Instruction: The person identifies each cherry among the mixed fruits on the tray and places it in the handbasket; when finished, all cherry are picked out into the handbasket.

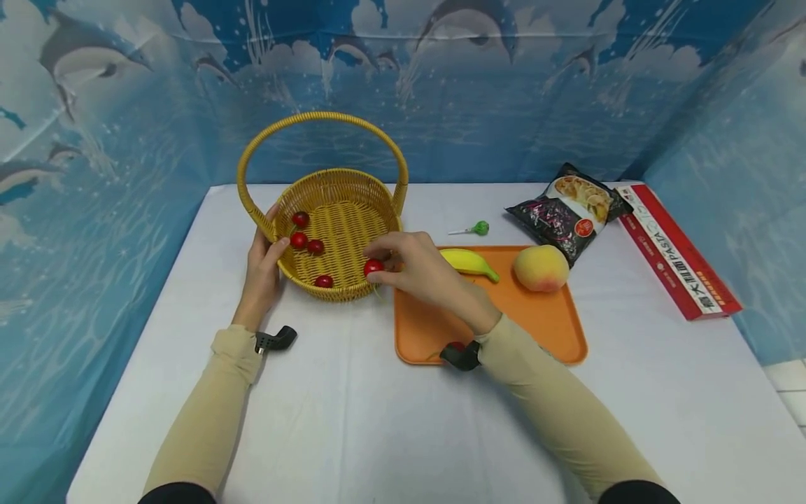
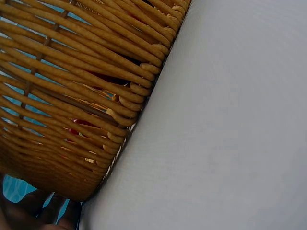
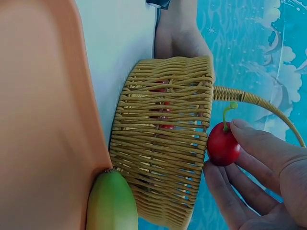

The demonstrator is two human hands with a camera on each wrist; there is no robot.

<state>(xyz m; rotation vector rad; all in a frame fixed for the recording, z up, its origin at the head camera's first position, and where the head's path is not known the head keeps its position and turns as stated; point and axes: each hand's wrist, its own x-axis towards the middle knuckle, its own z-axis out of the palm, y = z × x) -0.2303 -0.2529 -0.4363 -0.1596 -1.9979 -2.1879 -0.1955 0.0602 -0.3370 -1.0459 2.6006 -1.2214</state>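
A yellow wicker basket (image 1: 340, 183) with a tall arched handle stands at the left of the table, several red cherries (image 1: 299, 240) lying in its left and front parts. My left hand (image 1: 259, 276) grips the basket's left side, thumb near the rim; in the left wrist view, part of that hand shows dark beside the weave. Between thumb and fingers, my right hand (image 1: 418, 267) pinches a cherry (image 3: 223, 144) by the basket's right rim. Its green stem points up in the right wrist view. Behind the right wrist, another cherry (image 1: 456, 346) shows partly on the orange tray (image 1: 415, 343).
On the tray lie a banana (image 1: 469, 262) and a peach (image 1: 540, 268). Beyond it are a green lollipop (image 1: 481, 227) and a black snack bag (image 1: 569, 210). A red pasta box (image 1: 680, 252) lies at the right. Dolphin-print cloth (image 1: 441, 133) hangs behind the table.
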